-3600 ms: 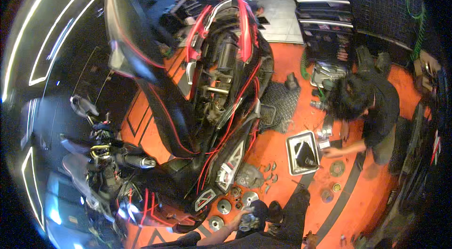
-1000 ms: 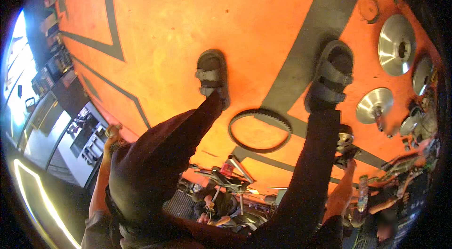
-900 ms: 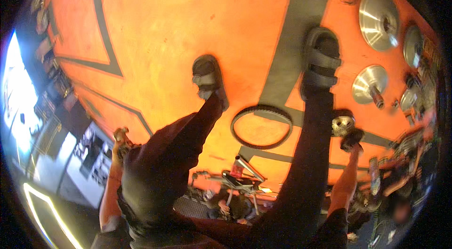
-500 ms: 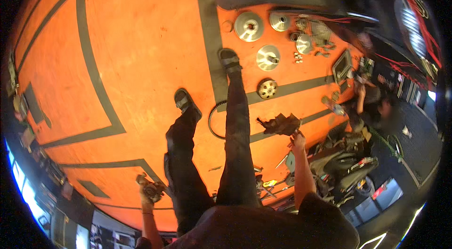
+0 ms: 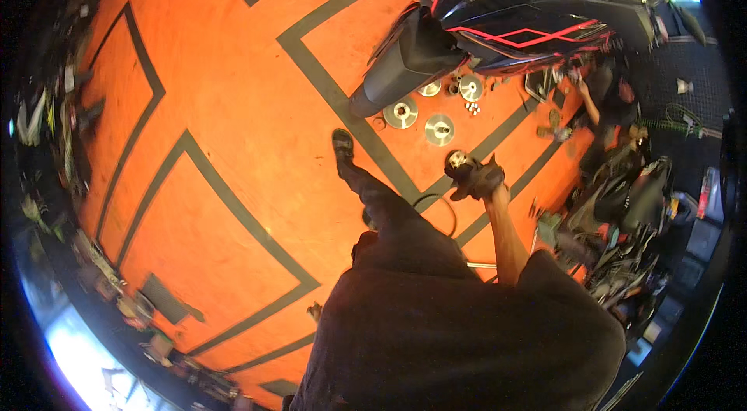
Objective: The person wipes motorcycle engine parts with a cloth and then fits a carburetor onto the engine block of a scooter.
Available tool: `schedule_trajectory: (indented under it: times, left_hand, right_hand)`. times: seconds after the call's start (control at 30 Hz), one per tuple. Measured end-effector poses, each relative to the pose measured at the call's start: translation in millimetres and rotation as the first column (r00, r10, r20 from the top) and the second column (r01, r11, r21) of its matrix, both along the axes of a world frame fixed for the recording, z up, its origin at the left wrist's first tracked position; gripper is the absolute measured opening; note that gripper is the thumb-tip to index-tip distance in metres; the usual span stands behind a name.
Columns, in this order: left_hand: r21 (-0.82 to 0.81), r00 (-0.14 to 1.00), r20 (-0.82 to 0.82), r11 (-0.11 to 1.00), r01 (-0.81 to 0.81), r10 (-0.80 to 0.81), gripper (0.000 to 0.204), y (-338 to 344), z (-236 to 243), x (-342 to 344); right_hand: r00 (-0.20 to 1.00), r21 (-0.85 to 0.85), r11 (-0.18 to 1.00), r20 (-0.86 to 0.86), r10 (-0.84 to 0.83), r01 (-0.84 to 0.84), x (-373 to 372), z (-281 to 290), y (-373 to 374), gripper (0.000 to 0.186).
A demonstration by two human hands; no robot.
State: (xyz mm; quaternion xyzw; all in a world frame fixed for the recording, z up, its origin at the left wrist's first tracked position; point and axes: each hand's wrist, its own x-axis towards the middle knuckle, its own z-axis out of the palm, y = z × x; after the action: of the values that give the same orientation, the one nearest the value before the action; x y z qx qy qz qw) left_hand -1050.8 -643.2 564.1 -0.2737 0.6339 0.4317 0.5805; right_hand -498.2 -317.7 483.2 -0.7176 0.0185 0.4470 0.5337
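My right hand is closed on a crumpled dark rag, held out over the orange floor. Just beyond the rag shows a round metal part with holes, partly covered by it. Of my left hand only a small blurred bit peeks out past my dark shirt; its fingers and whatever they hold are hidden. Farther off, shiny metal discs and another disc with a central shaft lie on the floor. A toothed black belt lies beside my leg.
A dark motor scooter with red stripes stands at the far right. Nearer on the right lies a pile of dark parts and tools. Another person's arm reaches in from the right. Shelves of clutter line the left side.
The view has swung, bringing the scooter into sight. The rag is bunched in my right hand near the round part. My left hand, earlier holding a round metal part, is mostly hidden.
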Motion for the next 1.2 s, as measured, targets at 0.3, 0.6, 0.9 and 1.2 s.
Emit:
schedule_trajectory:
  times: [0.3,0.6,0.9,1.2]
  left_hand:
    - [0.0,0.95,-0.145,0.96,0.28,-0.277,0.039,269,33,-144]
    - [-0.047,0.867,-0.152,0.879,0.474,-0.475,0.035,517,4,-251]
    - [-0.189,0.581,-0.272,0.635,0.749,-0.767,0.031,837,23,-323]
    - [0.062,0.592,-0.314,0.607,0.793,-0.742,0.031,1250,-9,-278]
  right_hand:
    - [0.976,-0.52,0.854,0.168,0.14,-0.033,-124,-27,66,0.043]
    - [0.842,-0.506,0.679,-0.235,0.485,-0.532,-276,46,246,0.059]
    - [0.569,-0.717,0.387,-0.017,0.822,-0.58,-405,54,373,0.044]
    - [0.869,-0.738,0.604,0.047,0.493,-0.303,-409,-8,587,0.039]
